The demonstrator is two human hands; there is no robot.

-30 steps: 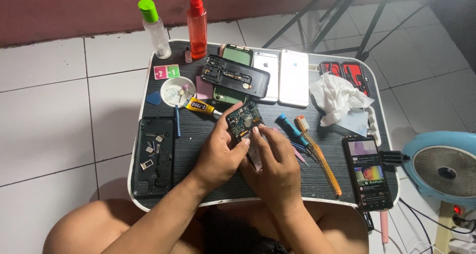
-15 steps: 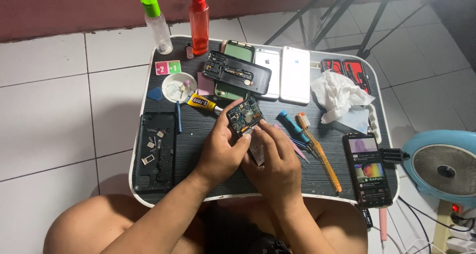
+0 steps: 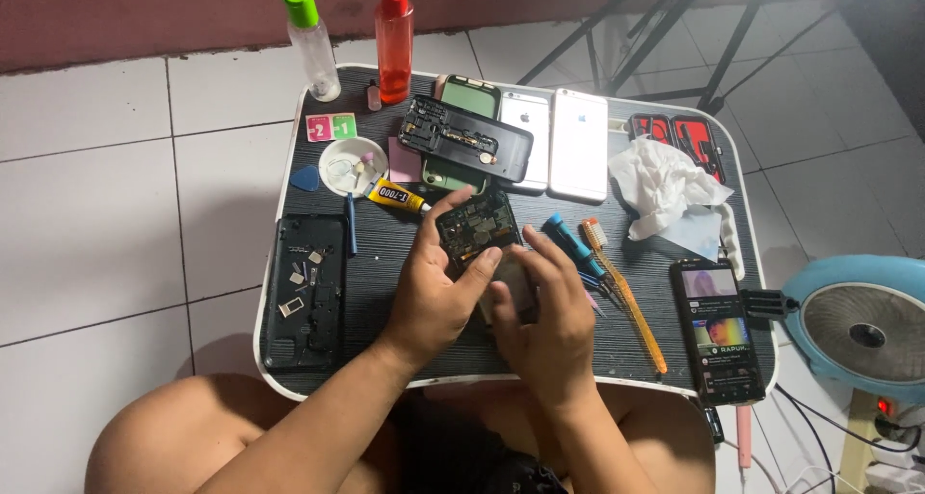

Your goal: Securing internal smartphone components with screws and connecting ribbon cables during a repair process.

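Observation:
My left hand [image 3: 429, 296] grips an opened phone [image 3: 477, 226] from its left side, thumb across its lower edge. The phone's dark circuit board faces up, tilted above the middle of a black lap table [image 3: 385, 263]. My right hand [image 3: 544, 320] closes on the phone's grey lower part, fingers touching the left thumb. What lies under the right fingers is mostly hidden.
On the table lie a black phone frame [image 3: 303, 292] with small parts, a white dish [image 3: 349, 166], a glue tube [image 3: 397, 197], two bottles [image 3: 310, 41] [image 3: 395, 41], several phones [image 3: 578, 142], a tissue [image 3: 665, 186], a blue screwdriver [image 3: 568, 239], an orange brush [image 3: 631, 306] and a lit phone [image 3: 718, 330]. A blue fan [image 3: 862, 325] stands to the right.
Both hands stay on the opened phone in the same place. The fingers have shifted slightly on it.

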